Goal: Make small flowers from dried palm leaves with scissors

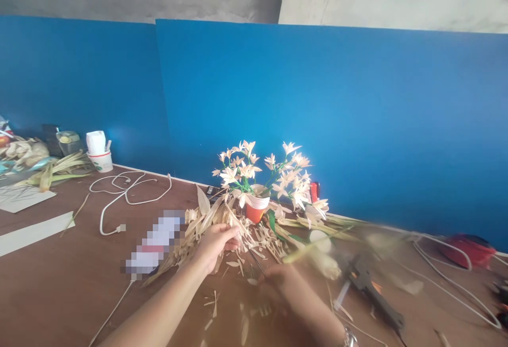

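Observation:
My left hand [220, 244] is closed in a pinch over a heap of pale dried husk pieces [208, 220]; what lies between its fingertips is too small to make out. To its lower right, my right hand [281, 281] is blurred. A thin dark rod-like thing [257, 262] slants up from its fingers toward the left fingertips. Just beyond both hands stands a red and white paper cup [257, 209] holding cream-coloured flowers [248, 170] on green stems. Small husk scraps [235, 266] are strewn between and below the hands.
A black glue gun [371, 289] lies on the brown table at right, near a red pouch [466, 252] and white cables. At left are a pixelated phone-like object [154, 244], a coiled white cable [127, 191] and a white cup [100, 161]. A blue partition [317, 98] borders the back.

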Demonstrator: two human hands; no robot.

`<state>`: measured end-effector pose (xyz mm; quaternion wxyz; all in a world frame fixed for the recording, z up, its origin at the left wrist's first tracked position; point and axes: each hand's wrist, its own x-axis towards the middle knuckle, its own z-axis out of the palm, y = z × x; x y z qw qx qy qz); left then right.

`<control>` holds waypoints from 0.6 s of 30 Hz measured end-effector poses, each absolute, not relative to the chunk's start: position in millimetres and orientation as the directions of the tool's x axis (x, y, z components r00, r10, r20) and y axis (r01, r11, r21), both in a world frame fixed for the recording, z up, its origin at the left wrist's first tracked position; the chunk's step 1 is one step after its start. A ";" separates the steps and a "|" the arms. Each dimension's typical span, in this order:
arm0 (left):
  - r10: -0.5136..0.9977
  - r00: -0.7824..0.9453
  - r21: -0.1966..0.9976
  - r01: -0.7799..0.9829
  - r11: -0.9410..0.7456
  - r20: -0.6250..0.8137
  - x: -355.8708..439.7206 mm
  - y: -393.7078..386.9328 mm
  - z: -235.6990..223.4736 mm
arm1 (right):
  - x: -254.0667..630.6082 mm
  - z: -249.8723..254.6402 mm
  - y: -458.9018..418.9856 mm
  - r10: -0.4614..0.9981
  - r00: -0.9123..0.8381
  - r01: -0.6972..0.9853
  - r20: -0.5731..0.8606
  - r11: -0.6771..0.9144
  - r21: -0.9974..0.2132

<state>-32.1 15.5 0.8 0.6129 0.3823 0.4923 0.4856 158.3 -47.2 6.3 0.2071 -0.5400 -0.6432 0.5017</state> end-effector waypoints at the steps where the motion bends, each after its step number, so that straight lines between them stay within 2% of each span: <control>1: 0.972 0.052 0.951 -0.203 0.233 -0.227 -32.3 15.2 0.7 | 158.9 5.9 -47.1 0.899 -0.329 0.478 -0.288 -0.104 -0.872; 18: 0.974 0.076 0.968 -0.118 0.223 -0.215 -34.1 14.7 0.3 | 161.1 13.2 -48.5 0.873 -0.336 0.471 -0.353 -0.169 -0.866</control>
